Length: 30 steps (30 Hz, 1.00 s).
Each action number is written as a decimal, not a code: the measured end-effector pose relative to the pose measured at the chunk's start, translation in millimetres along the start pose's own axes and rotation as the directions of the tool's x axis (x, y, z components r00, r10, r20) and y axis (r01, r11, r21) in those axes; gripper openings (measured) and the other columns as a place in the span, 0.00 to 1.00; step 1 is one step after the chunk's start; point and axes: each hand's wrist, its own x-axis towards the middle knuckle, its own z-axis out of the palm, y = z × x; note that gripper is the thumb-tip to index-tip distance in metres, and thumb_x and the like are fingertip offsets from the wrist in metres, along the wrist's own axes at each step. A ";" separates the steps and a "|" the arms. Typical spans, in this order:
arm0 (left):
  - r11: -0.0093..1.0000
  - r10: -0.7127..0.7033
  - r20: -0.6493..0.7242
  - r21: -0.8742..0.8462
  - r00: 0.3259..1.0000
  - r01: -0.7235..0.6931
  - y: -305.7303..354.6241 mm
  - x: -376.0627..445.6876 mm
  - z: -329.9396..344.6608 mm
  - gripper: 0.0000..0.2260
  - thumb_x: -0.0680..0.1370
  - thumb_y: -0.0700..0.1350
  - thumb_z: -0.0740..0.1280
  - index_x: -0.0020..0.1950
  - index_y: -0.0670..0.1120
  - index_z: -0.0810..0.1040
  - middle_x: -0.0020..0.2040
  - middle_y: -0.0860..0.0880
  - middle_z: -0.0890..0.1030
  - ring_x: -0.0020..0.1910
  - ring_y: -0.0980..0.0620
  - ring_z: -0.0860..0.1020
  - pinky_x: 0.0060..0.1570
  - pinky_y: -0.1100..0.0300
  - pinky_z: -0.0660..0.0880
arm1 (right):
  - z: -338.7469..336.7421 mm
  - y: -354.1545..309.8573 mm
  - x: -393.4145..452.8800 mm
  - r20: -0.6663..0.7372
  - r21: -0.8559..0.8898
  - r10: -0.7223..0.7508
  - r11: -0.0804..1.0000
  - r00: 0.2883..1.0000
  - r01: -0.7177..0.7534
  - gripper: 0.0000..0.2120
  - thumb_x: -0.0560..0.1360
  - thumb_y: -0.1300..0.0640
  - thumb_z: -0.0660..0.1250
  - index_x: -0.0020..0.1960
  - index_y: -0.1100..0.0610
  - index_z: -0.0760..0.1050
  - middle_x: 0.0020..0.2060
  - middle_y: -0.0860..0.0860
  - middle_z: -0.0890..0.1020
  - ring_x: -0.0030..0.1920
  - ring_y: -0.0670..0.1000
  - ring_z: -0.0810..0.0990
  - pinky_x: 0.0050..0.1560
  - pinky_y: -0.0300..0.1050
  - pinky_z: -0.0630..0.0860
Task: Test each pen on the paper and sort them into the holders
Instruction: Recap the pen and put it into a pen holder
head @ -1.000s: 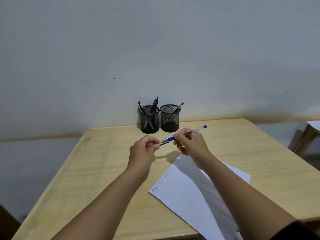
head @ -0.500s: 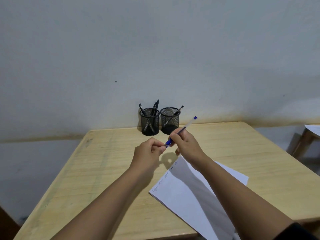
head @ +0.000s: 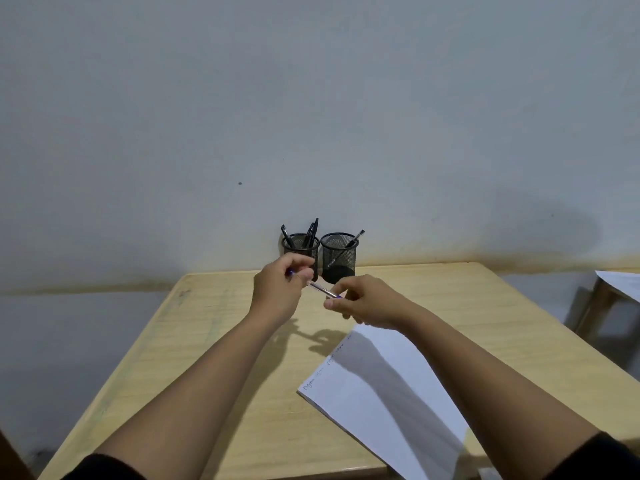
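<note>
left holder (head: 300,252) holds several pens; right holder (head: 339,256) holds one.

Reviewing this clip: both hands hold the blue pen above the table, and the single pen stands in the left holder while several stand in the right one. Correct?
Not quite: the holders are swapped. In the head view the left holder has several pens and the right holder has the single pen. The rest stands: the left hand and right hand hold the blue pen above the table.

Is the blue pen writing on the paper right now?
No, both hands hold the blue pen up in the air above the table, away from the paper.
</note>
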 end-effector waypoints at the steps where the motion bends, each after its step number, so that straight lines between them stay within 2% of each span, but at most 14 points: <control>1: 0.999 -0.038 -0.028 -0.009 0.999 0.038 -3.0 -0.6 -0.7 0.06 0.76 0.41 0.66 0.49 0.50 0.80 0.42 0.50 0.81 0.42 0.50 0.80 0.42 0.67 0.72 | -6.5 0.9 -1.2 -0.039 0.063 0.021 0.998 0.999 -0.018 0.08 0.73 0.52 0.70 0.47 0.56 0.77 0.29 0.47 0.77 0.27 0.44 0.73 0.29 0.36 0.70; 3: 0.994 -0.109 -0.074 -0.039 0.991 0.107 -8.7 -0.7 0.5 0.04 0.76 0.43 0.67 0.47 0.51 0.80 0.42 0.49 0.82 0.44 0.50 0.81 0.41 0.68 0.72 | -20.7 2.8 -3.5 -0.096 0.234 0.073 0.971 0.993 -0.049 0.05 0.71 0.59 0.72 0.44 0.59 0.78 0.30 0.50 0.77 0.29 0.46 0.74 0.30 0.36 0.72; 5: 0.986 -0.157 -0.075 -0.077 0.985 0.151 -9.7 -0.7 6.5 0.03 0.77 0.44 0.66 0.45 0.50 0.79 0.40 0.50 0.82 0.41 0.51 0.80 0.39 0.71 0.72 | -34.4 3.3 -4.8 -0.143 0.384 0.116 0.922 0.983 -0.053 0.04 0.70 0.64 0.72 0.41 0.59 0.78 0.30 0.51 0.77 0.30 0.47 0.74 0.32 0.38 0.72; 7: 0.982 -0.171 -0.047 -0.093 0.984 0.166 -5.4 0.7 17.6 0.06 0.77 0.46 0.65 0.47 0.47 0.80 0.39 0.50 0.83 0.38 0.53 0.79 0.35 0.74 0.72 | -47.0 1.9 -2.6 -0.201 0.469 0.137 0.883 0.970 -0.027 0.04 0.70 0.65 0.72 0.40 0.59 0.78 0.28 0.50 0.76 0.28 0.47 0.73 0.33 0.39 0.71; 10: 0.987 -0.162 -0.009 0.005 0.987 0.162 1.9 8.5 35.9 0.09 0.78 0.49 0.63 0.52 0.47 0.80 0.41 0.52 0.80 0.42 0.53 0.75 0.36 0.68 0.69 | -66.3 -1.0 6.4 -0.298 0.569 0.171 0.821 0.939 0.032 0.03 0.70 0.62 0.72 0.40 0.61 0.78 0.27 0.50 0.74 0.27 0.46 0.69 0.33 0.38 0.68; 11: 0.986 -0.162 0.000 0.043 0.987 0.161 3.7 12.8 42.0 0.11 0.79 0.49 0.62 0.55 0.47 0.80 0.44 0.52 0.80 0.45 0.53 0.75 0.39 0.66 0.70 | -73.7 -0.6 10.7 -0.338 0.578 0.183 0.814 0.923 0.050 0.05 0.70 0.62 0.72 0.38 0.60 0.77 0.28 0.51 0.74 0.28 0.47 0.69 0.33 0.38 0.68; 14: 0.965 -0.124 0.003 0.234 0.992 0.120 -1.6 37.6 63.0 0.18 0.78 0.51 0.62 0.64 0.44 0.75 0.59 0.47 0.79 0.60 0.47 0.75 0.61 0.56 0.70 | -97.7 4.1 26.9 -0.448 0.538 0.194 0.838 0.872 0.090 0.07 0.71 0.60 0.72 0.36 0.58 0.76 0.30 0.51 0.76 0.29 0.48 0.70 0.34 0.40 0.69; 16: 0.939 -0.093 -0.001 0.334 0.996 0.088 -4.7 55.5 76.0 0.21 0.78 0.52 0.62 0.67 0.41 0.72 0.66 0.44 0.75 0.67 0.45 0.70 0.67 0.52 0.65 | -112.5 8.9 40.0 -0.500 0.507 0.193 0.856 0.844 0.105 0.05 0.72 0.59 0.71 0.40 0.60 0.77 0.31 0.50 0.76 0.30 0.48 0.72 0.35 0.40 0.70; 18: 0.917 -0.075 0.010 0.394 0.997 0.065 -8.1 71.9 87.1 0.24 0.78 0.52 0.61 0.71 0.42 0.66 0.71 0.45 0.68 0.73 0.47 0.62 0.72 0.53 0.60 | -125.6 15.5 54.9 -0.545 0.481 0.191 0.869 0.816 0.119 0.06 0.72 0.58 0.71 0.44 0.60 0.78 0.33 0.50 0.77 0.32 0.48 0.73 0.36 0.39 0.72; 21: 0.818 -0.014 0.012 0.575 1.000 0.004 -16.8 96.3 102.6 0.27 0.79 0.55 0.58 0.74 0.43 0.60 0.75 0.47 0.62 0.77 0.47 0.53 0.75 0.52 0.54 | -140.9 26.8 80.1 -0.588 0.462 0.180 0.875 0.788 0.145 0.07 0.73 0.56 0.69 0.47 0.60 0.78 0.35 0.50 0.78 0.34 0.48 0.76 0.37 0.39 0.73; 25: 0.654 -0.001 0.021 0.757 1.000 -0.015 -31.7 119.3 115.4 0.29 0.79 0.59 0.53 0.75 0.44 0.56 0.76 0.47 0.59 0.77 0.47 0.51 0.75 0.49 0.51 | -149.2 40.9 113.7 -0.596 0.446 0.181 0.885 0.783 0.135 0.07 0.74 0.55 0.67 0.49 0.58 0.79 0.37 0.49 0.78 0.35 0.47 0.77 0.36 0.40 0.73; 30: 0.618 0.032 -0.001 0.786 0.999 -0.019 -56.9 126.7 123.0 0.29 0.79 0.60 0.50 0.75 0.44 0.58 0.75 0.49 0.62 0.77 0.49 0.53 0.74 0.47 0.49 | -138.6 60.2 150.0 -0.560 0.437 0.190 0.895 0.807 0.092 0.08 0.75 0.54 0.66 0.49 0.58 0.78 0.37 0.48 0.78 0.34 0.47 0.75 0.35 0.38 0.69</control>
